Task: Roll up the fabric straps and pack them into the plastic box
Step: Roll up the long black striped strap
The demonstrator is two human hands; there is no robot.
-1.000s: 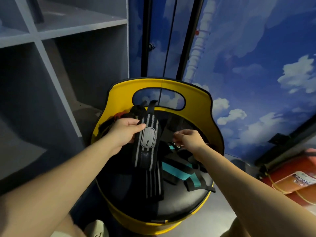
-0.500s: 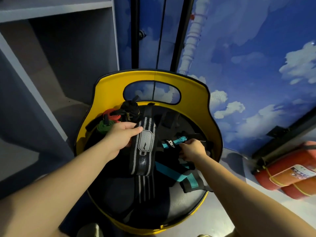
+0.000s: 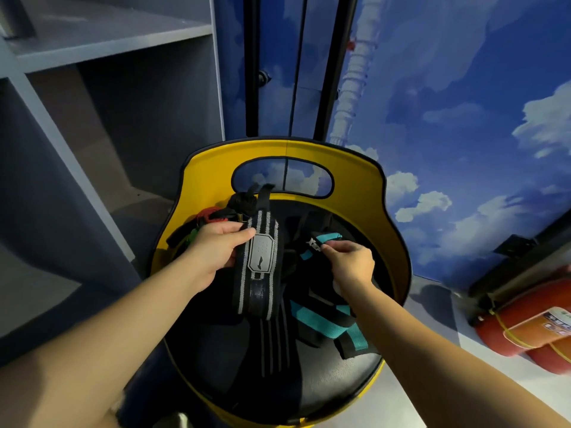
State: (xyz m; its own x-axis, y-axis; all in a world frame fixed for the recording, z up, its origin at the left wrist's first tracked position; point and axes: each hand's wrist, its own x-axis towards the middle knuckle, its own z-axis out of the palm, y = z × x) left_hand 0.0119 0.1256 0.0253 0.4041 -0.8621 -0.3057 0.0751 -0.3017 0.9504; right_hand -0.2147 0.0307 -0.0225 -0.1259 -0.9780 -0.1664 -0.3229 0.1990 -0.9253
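Observation:
A black strap with grey stripes (image 3: pixel 259 273) and a grey logo patch lies on the black seat (image 3: pixel 324 384) of a yellow stool. My left hand (image 3: pixel 216 251) grips this strap at its left edge, thumb on top. A black and teal strap (image 3: pixel 321 316) lies to the right in loose folds. My right hand (image 3: pixel 350 262) pinches the teal strap's upper end (image 3: pixel 324 239) and holds it raised a little. More black straps are bunched behind at the back of the seat (image 3: pixel 244 200). No plastic box is in view.
The stool's yellow backrest (image 3: pixel 210 177) with a handle hole rises behind the straps. Red and green items (image 3: pixel 204 217) sit at the seat's back left. Grey shelving (image 3: pixel 92 103) stands to the left. Red extinguishers (image 3: pixel 531 322) lie on the floor at right.
My right hand has taken hold of the teal strap's end and lifted it up and left. My left hand keeps its grip on the grey-striped strap.

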